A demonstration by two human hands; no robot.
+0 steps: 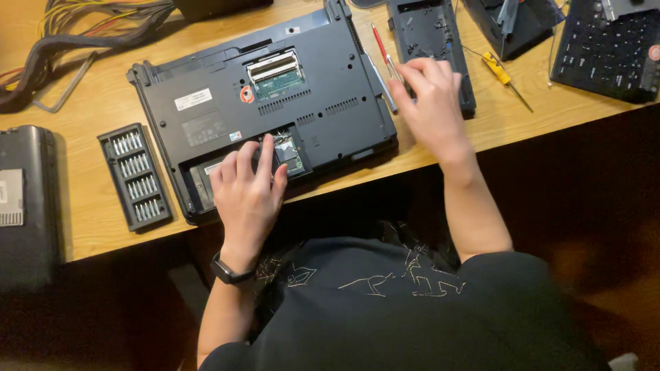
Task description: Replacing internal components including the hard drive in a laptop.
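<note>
1. Wooden surface (89, 199) is pretty cluttered, with a black laptop (227, 103) lying upside down in the middle of it.
2. Progress so far, as far as I can judge: the bottom covers are already off. The memory bay (276, 74) is open with the modules showing, and the lower bay (206, 180) near the front edge is open too.
3. Left hand (247, 189) lies flat over that lower bay, fingers (265, 154) loosely spread and pressing down on the small board there. Not pinching anything.
4. Right hand (430, 103) hovers off the laptop's right edge, fingers slightly curled and close together, just above a red-handled screwdriver (380, 45) and a silvery tool. Blurry, so I cannot tell if it's gripping either one.
5. Bit set case (134, 176) sits open just left of the laptop, and a yellow screwdriver (502, 75) lies further right.
6. What's left, I'd guess: most of it. The main bottom shell looks to be in place.
</note>
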